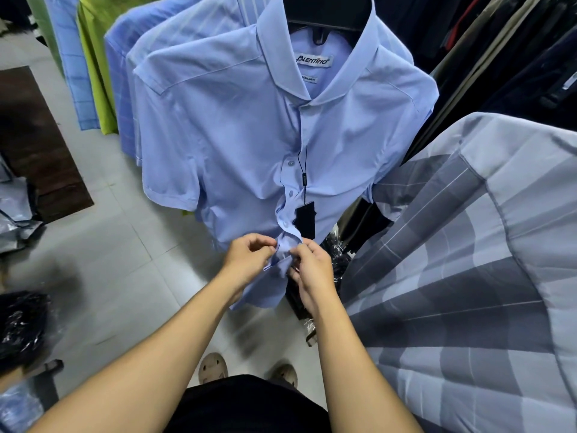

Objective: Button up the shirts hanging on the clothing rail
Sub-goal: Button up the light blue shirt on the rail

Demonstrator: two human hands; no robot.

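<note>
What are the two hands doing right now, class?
Left hand: pinching the shirt placket.
Right hand: pinching the other edge of the placket.

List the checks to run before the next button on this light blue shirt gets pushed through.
1. Left hand pinches the light blue shirt's placket edge: ok.
2. Right hand pinches the facing edge: ok.
3. Buttons above the hands fastened: ok.
4. Next button lined up with its hole: cannot tell, the fingers hide it.
5. Black hang tag clear of the work spot: not ok, it hangs just above the right hand.
6. Shirt seated on the black hanger: ok.
</note>
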